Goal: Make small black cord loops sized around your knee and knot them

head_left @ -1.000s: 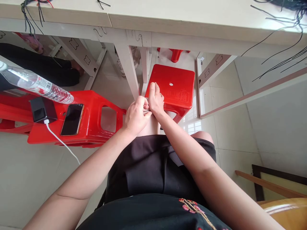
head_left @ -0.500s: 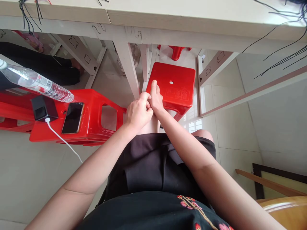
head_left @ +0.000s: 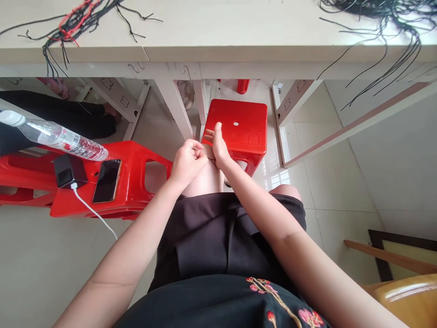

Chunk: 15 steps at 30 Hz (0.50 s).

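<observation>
My left hand (head_left: 188,161) is over my bare knee, its fingers curled with thumb and fingertips close together. Whatever it may pinch is too small to make out. A thin dark line, perhaps a cord, shows between the two hands. Close on its right, my right hand (head_left: 219,146) is held upright with the thumb up and the fingers apart, nothing visible in it. Behind the hands stands a red stool (head_left: 251,116) under the table. Black cords (head_left: 385,18) lie on the table at the right, black and red cords (head_left: 77,23) at the left.
The table edge (head_left: 239,53) runs across the top. At the left, a red stool (head_left: 136,171) holds a phone (head_left: 107,181), a black device (head_left: 70,171) with a white cable, and a plastic bottle (head_left: 64,136). Another person's dark-clad legs (head_left: 61,111) show under the table.
The view has tilted up, showing more of the tabletop and cords. My hands have moved slightly apart, and the right hand's fingers have spread.
</observation>
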Each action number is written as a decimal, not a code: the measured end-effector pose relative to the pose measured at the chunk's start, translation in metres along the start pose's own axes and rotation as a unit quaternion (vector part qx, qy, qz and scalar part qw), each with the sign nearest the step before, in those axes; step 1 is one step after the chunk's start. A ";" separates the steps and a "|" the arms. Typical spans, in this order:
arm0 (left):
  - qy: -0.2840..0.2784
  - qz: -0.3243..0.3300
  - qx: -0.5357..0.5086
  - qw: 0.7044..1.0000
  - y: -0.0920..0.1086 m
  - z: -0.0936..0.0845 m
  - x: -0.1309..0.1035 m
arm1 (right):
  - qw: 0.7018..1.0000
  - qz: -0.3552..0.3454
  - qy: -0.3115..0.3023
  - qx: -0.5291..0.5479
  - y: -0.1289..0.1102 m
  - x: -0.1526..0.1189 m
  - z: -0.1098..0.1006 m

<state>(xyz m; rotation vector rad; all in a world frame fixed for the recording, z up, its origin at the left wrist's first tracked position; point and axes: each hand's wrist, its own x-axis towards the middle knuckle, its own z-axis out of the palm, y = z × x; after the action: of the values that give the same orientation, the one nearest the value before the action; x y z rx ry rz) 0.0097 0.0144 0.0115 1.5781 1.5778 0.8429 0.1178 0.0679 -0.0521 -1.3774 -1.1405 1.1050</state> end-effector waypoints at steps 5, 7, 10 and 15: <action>0.000 -0.074 -0.198 0.977 0.004 -0.015 -0.009 | 0.983 0.082 0.002 0.167 0.003 -0.031 -0.028; 0.014 -0.095 -0.228 0.969 0.009 -0.020 -0.015 | 0.986 0.063 0.024 0.151 0.004 -0.051 -0.038; 0.021 -0.104 -0.248 0.963 0.015 -0.024 -0.022 | 0.995 -0.043 0.062 0.059 -0.007 -0.081 -0.048; -0.011 -0.094 -0.229 0.969 0.018 -0.023 -0.033 | 0.971 -0.215 0.009 -0.108 -0.030 -0.103 -0.046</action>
<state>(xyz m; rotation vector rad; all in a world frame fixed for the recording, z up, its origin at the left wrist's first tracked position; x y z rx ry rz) -0.0016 -0.0164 0.0405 1.0886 1.3670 0.9951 0.1459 -0.0383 -0.0124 -1.2172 -1.4940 0.6701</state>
